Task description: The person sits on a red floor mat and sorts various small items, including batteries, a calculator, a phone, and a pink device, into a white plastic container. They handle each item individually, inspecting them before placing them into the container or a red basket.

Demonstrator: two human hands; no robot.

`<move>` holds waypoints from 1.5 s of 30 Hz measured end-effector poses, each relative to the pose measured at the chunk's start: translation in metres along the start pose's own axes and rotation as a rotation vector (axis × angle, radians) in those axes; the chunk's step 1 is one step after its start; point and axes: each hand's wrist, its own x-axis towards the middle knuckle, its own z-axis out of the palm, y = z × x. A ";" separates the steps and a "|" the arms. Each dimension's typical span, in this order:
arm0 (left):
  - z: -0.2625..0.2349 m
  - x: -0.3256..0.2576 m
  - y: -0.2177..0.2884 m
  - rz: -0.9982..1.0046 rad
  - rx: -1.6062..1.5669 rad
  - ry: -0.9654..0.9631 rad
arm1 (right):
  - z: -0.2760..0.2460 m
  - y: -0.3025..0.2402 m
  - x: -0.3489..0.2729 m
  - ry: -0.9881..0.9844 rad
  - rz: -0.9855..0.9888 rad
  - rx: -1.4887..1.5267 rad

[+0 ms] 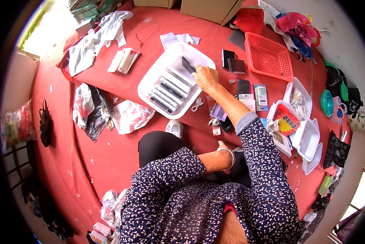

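My right hand [206, 78] reaches over the white plastic tub [143, 87], its fingers closed on one end of a thin black rectangular item [187, 65]. That item slants against the tub's far right part; its exact kind cannot be made out. Inside the tub, several slim black and white flat boxes [172, 90] stand in a row on edge. Low in front of my body, my left hand [224, 153] rests near my bent knee, a bangle [232, 158] on its wrist. Its fingers are mostly hidden.
Red cloth covers the floor and a low step. Right of the tub lie dark wallets [236, 66], a calculator [261, 97], a coiled white cable [197, 105] and a red basket [253, 61]. White containers [308, 138] stand farther right; plastic bags [131, 116] lie left. Cardboard boxes [207, 10] stand behind.
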 end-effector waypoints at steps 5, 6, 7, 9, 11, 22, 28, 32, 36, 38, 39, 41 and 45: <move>0.007 0.003 0.001 -0.103 -0.041 0.020 | 0.023 0.005 0.000 -0.200 -0.070 0.099; 0.006 0.004 -0.001 -0.120 -0.035 0.021 | 0.024 0.007 0.001 -0.205 -0.060 0.118; 0.005 0.006 0.000 -0.135 -0.025 0.022 | 0.021 0.009 0.002 -0.208 -0.062 0.139; 0.010 0.014 -0.002 -0.178 0.001 0.054 | 0.018 0.011 0.007 -0.213 -0.061 0.182; 0.015 0.024 -0.003 -0.238 0.028 0.117 | 0.017 0.012 0.011 -0.214 -0.088 0.151; -0.005 0.006 -0.003 -0.290 0.119 0.095 | -0.003 0.146 0.008 0.174 0.447 0.009; 0.009 0.018 -0.011 -0.267 0.156 0.130 | 0.019 0.177 0.010 0.065 0.294 -0.247; 0.009 0.020 -0.011 -0.269 0.147 0.140 | 0.019 0.187 0.018 0.159 0.175 -0.383; 0.012 0.021 -0.013 -0.276 0.130 0.166 | -0.014 0.158 0.013 0.295 0.140 -0.238; 0.009 0.019 -0.010 -0.284 0.149 0.171 | -0.032 0.152 0.008 0.413 0.136 0.051; 0.006 0.019 -0.010 -0.284 0.146 0.159 | -0.039 0.152 0.005 0.423 0.125 0.227; 0.000 0.018 -0.010 -0.276 0.140 0.144 | -0.048 0.157 -0.003 0.379 0.122 0.585; -0.007 0.017 -0.008 -0.247 0.153 0.122 | -0.064 0.143 -0.025 0.138 0.140 1.278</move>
